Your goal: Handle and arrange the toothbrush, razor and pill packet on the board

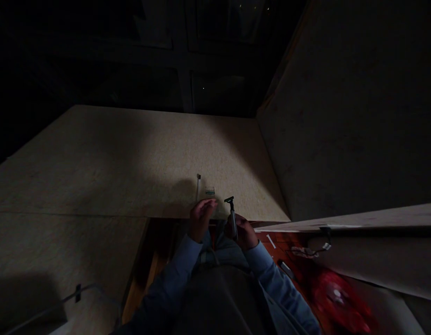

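My right hand is closed around the grey handle of a razor. The razor stands nearly upright, its dark head at the top, just over the table's front edge. To its left, my left hand is held with bent fingers pointing right and a gap by the thumb; nothing shows in it. Just beyond that hand, a small clear case with a greenish strip lies on the table. Beside the case is a thin pale stick with a dark tip, its near end reaching toward my left hand.
The pale tabletop meets a tall panel on the right. Below right, a red plastic bag and a dark slim object lie on the reddish floor. A cable crosses the lower left surface. The room is dim.
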Motion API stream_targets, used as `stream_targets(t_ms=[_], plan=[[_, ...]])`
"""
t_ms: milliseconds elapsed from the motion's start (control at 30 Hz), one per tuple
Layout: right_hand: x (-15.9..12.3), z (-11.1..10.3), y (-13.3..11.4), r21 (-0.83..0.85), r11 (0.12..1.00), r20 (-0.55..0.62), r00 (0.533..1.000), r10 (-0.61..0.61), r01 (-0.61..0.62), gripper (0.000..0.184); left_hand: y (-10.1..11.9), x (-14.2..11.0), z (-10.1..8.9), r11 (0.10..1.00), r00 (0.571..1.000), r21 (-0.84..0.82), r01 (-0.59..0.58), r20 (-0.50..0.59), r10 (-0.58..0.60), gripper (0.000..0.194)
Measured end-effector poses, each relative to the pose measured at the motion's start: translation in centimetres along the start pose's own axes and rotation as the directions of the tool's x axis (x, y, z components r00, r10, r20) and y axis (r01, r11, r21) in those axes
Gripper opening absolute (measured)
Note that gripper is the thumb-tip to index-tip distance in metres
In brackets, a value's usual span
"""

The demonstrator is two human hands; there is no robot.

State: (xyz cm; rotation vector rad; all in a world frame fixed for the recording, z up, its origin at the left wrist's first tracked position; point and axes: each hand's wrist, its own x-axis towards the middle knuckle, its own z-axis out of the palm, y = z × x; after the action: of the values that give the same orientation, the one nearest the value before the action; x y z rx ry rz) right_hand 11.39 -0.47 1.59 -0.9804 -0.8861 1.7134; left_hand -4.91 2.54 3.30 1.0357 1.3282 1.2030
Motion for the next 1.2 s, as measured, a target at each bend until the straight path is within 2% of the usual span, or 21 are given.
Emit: stream_targets(t_ms=[133, 267, 467, 567, 733, 867, 967, 1067, 1200], plan=[[0.4, 0.8, -0.8, 0.086, 0.996, 0.051, 0.998, 0.025, -0.030, 0.034, 2.2, -1.7, 1.8, 0.985, 0.986, -0.131, 0.113, 0.139, -0.094, 0.040], [0.4, 1.0, -1.3, 0.093, 0.994, 0.100, 0.994, 0.052, -0.061, 0.037, 3.0, -1.6, 1.6, 0.978, 0.973, -0.146, 0.152, 0.197, -0.122, 0.042], [0.1, 0.6, -1.3, 0.068, 0.992, 0.179, 0.979, 0.095, -0.109, 0.041, 4.3, -1.8, 1.4, 0.985, 0.927, -0.085, 0.152, 0.359, -0.112, 0.031], [0.2, 0.5, -1.3, 0.040, 0.993, 0.197, 0.975, 0.099, -0.109, 0.041, 4.7, -2.1, 1.7, 0.981, 0.943, -0.116, 0.154, 0.314, -0.110, 0.028], [0.5, 0.0, -2.8, -0.153, 0.988, 0.198, 0.980, 0.021, 0.009, 0.030, 4.9, -1.9, 1.6, 0.970, 0.978, -0.176, 0.166, 0.156, -0.139, 0.023], [0.3, -0.3, -4.5, -0.264, 0.959, 0.117, 0.990, -0.074, 0.103, 0.025, 5.0, -1.5, 0.9, 0.959, 0.981, -0.209, 0.193, 0.072, -0.182, 0.029], [-0.3, 0.1, -5.5, -0.294, 0.941, 0.011, 0.985, -0.173, 0.169, 0.025, 5.0, -1.5, 0.6, 0.968, 0.984, -0.183, 0.174, 0.056, -0.166, 0.029], [-0.7, 1.0, -6.3, -0.296, 0.924, -0.081, 0.957, -0.278, 0.243, 0.026, 5.0, -1.7, 0.6, 0.977, 0.988, -0.155, 0.149, 0.060, -0.141, 0.028], [-0.4, 2.5, -7.1, -0.274, 0.910, -0.125, 0.926, -0.355, 0.312, 0.026, 5.1, -2.1, 1.1, 0.982, 0.987, -0.133, 0.137, 0.107, -0.123, 0.027]])
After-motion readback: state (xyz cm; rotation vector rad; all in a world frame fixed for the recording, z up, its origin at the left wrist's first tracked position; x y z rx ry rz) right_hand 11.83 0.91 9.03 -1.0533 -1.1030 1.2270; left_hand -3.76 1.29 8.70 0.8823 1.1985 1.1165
